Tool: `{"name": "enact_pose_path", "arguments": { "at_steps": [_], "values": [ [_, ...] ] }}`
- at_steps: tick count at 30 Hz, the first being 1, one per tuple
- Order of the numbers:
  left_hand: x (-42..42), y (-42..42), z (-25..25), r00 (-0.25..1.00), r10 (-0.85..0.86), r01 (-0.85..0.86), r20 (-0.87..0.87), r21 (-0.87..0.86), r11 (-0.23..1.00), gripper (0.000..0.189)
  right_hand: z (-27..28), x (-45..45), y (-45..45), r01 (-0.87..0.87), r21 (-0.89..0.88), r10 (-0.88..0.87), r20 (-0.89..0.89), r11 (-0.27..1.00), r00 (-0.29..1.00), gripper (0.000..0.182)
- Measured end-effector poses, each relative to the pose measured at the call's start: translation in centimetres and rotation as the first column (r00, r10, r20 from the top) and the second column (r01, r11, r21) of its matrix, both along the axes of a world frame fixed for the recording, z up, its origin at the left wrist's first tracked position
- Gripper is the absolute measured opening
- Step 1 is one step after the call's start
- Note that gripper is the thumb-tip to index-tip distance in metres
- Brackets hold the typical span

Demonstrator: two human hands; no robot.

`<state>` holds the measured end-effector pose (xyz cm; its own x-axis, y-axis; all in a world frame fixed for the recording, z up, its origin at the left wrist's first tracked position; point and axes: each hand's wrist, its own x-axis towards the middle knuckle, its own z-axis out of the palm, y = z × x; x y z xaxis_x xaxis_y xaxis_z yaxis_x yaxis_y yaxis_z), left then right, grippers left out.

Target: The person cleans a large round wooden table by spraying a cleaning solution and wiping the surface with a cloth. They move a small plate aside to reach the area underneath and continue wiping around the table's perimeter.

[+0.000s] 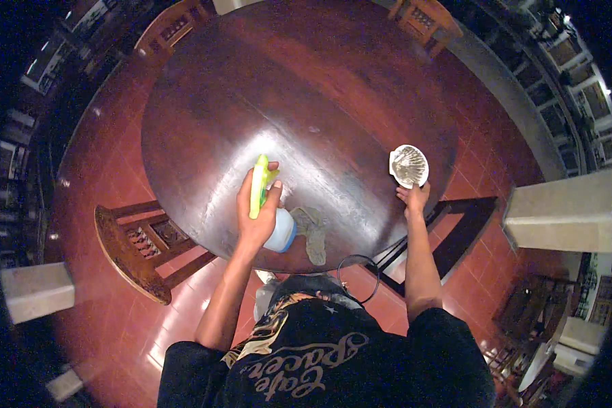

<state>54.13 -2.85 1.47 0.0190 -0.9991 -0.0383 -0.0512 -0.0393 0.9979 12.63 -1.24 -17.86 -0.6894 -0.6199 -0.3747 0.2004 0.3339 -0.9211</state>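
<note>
My left hand (255, 214) is closed around the neck of a spray bottle with a yellow-green trigger head (258, 186) and a pale blue body (281, 230). Just right of the bottle, a crumpled greyish-green cloth (313, 234) lies near the close edge of the round dark wooden table (296, 102). Over at the table's right side, my right hand (414, 198) grips a white scallop-shell-shaped dish (409, 166) by its near edge. Light reflects brightly off the tabletop around the bottle.
A carved wooden chair (153, 250) stands at the near left, with two more chairs (176, 25) (428, 23) at the far side. A dark wooden frame (464, 234) stands at the right, near a pale pillar (561, 214). Red tiles cover the floor.
</note>
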Motion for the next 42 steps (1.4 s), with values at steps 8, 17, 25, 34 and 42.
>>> {"name": "enact_pose_path", "arguments": {
  "at_steps": [8,17,25,34,42],
  "values": [
    [-1.6,4.2,3.6,0.996,0.09,-0.089,0.009,-0.042,0.995,0.035,4.2,7.2,-7.5,-0.282,-0.095,0.292,0.115,0.955,0.949,0.039],
    [2.4,7.0,2.2,0.972,0.226,-0.222,0.058,-0.07,0.972,0.032,4.7,15.2,-23.1,-0.339,-0.249,0.389,0.192,0.907,0.901,0.039],
    [5.2,10.4,0.6,0.963,0.261,-0.261,0.07,-0.006,0.965,0.034,2.9,16.3,-23.8,-0.375,-0.336,0.471,0.276,0.864,0.838,0.039],
    [8.4,13.5,-6.7,0.888,0.454,-0.459,0.079,0.066,0.886,0.029,-2.1,20.7,0.4,-0.822,-0.074,0.704,-0.477,0.564,0.526,0.05],
    [13.6,15.5,-11.7,0.865,0.5,-0.489,0.038,0.28,0.826,0.021,3.3,24.3,16.0,-0.871,0.455,0.832,-0.545,0.184,-0.109,0.072]
  ]
}}
